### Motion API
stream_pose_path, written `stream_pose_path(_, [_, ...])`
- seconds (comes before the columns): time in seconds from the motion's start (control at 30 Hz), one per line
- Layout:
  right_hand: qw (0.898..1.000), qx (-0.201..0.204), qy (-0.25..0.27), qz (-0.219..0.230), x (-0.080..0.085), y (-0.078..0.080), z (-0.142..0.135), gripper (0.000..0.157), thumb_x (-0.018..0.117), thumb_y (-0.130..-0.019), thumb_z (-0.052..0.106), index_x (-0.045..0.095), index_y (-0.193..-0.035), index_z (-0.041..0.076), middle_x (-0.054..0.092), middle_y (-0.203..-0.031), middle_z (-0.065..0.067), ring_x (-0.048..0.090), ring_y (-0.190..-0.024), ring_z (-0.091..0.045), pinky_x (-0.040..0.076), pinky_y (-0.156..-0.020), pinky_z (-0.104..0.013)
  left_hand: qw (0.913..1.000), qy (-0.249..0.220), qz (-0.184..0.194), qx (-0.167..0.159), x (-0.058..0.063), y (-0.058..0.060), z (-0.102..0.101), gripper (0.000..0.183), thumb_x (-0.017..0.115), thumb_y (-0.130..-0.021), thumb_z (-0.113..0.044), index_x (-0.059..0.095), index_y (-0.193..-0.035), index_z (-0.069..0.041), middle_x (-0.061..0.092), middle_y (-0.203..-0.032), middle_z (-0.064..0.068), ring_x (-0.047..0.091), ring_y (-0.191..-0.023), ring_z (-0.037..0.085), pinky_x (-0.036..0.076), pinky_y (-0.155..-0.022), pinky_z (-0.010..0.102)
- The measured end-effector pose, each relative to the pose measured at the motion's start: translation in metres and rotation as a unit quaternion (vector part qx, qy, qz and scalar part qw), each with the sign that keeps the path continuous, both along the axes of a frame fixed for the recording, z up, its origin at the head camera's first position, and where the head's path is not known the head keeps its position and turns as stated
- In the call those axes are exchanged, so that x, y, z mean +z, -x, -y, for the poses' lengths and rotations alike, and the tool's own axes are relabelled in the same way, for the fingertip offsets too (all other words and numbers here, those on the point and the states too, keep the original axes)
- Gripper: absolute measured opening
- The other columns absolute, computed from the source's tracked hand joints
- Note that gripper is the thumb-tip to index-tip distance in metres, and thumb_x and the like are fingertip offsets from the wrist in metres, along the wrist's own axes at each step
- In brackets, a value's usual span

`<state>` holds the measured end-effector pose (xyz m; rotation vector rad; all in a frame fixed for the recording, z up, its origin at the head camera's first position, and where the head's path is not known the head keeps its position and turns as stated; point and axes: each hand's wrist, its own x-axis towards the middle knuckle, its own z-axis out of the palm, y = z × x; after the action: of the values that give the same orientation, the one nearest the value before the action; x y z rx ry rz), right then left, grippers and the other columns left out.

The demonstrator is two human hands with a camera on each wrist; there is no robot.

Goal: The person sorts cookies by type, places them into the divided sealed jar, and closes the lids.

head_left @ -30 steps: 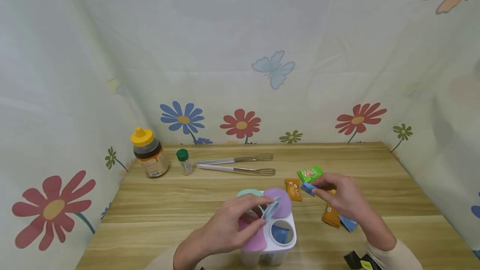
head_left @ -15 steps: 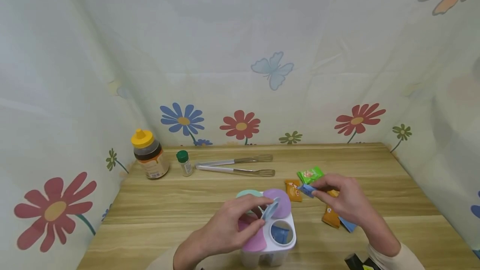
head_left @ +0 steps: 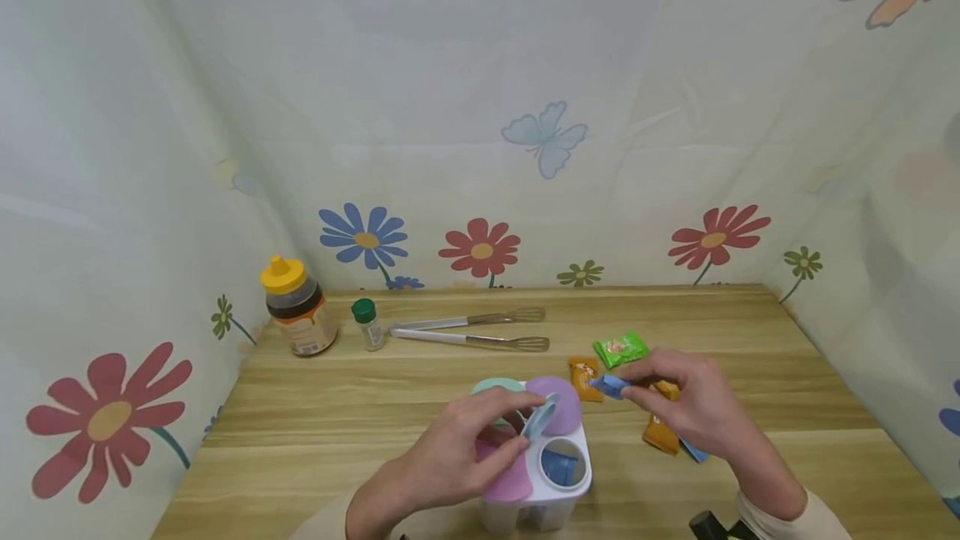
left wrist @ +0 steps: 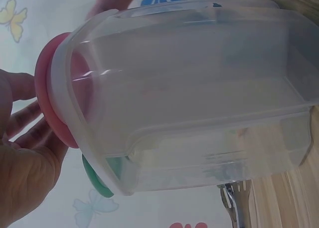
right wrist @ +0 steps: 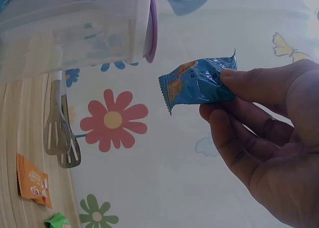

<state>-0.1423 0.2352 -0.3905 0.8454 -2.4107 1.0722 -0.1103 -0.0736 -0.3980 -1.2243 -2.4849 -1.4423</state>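
A clear storage box (left wrist: pixel 189 63) with a white top and round pastel lids stands before me. Its front right opening is uncovered, and a blue packet (head_left: pixel 559 468) lies inside. My left hand (head_left: pixel 453 448) pinches a light blue lid (head_left: pixel 542 418) upright between thumb and fingers beside that opening. Right of the box, my right hand (head_left: pixel 693 402) holds a small blue snack packet (right wrist: pixel 199 81) by one end, raised off the table. Its crimped other end points toward the box. Pink (head_left: pixel 510 477), purple (head_left: pixel 558 407) and green (head_left: pixel 495 385) lids cover the other openings.
Orange packets (head_left: pixel 585 379) (head_left: pixel 662 433) and a green packet (head_left: pixel 621 349) lie around my right hand, with another blue packet (head_left: pixel 695 450) partly under it. Behind the box are tongs (head_left: pixel 468 332), a green-capped shaker (head_left: pixel 368 325) and a yellow-capped squeeze bottle (head_left: pixel 300 307). A patterned cloth rises behind.
The blue packet in my right hand has shifted slightly down and toward the box, turning a little. My left hand keeps the lid in the same place.
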Motion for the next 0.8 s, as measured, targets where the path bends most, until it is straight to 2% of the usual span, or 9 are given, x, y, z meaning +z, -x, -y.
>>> stream_pose_path(0.2, [1.000,0.025,0.008,-0.008,0.002,-0.003,0.003,0.032,0.082,-0.072,-0.002,0.074,-0.089,0.024,0.068,-0.082,0.012,0.062,-0.069,-0.003,0.056,-0.061,-0.019,1.0000,0.003,-0.001,0.000,0.000,0.001,0.000,0.043,0.065,-0.094,-0.015,0.054,-0.134,-0.027,0.062,-0.115,-0.006,0.062,-0.095,0.003,0.055,-0.078,0.014])
stream_pose_path(0.47, [0.998,0.060,0.021,-0.013,0.006,-0.009,0.006,0.032,0.081,-0.074,-0.002,0.073,-0.090,0.024,0.069,-0.083,0.010,0.062,-0.070,-0.004,0.055,-0.061,-0.018,0.9997,-0.007,-0.023,-0.004,-0.001,0.001,0.000,0.043,0.065,-0.093,-0.012,0.055,-0.133,-0.024,0.062,-0.113,-0.004,0.063,-0.095,0.004,0.056,-0.077,0.014])
stream_pose_path(0.8, [0.995,0.095,0.021,0.003,0.003,-0.012,0.009,0.034,0.080,-0.075,-0.002,0.073,-0.093,0.026,0.070,-0.085,0.012,0.064,-0.073,-0.002,0.057,-0.064,-0.020,1.0000,-0.004,-0.008,-0.003,0.000,0.000,0.000,0.044,0.065,-0.093,-0.013,0.055,-0.134,-0.026,0.062,-0.114,-0.005,0.063,-0.095,0.004,0.056,-0.078,0.014])
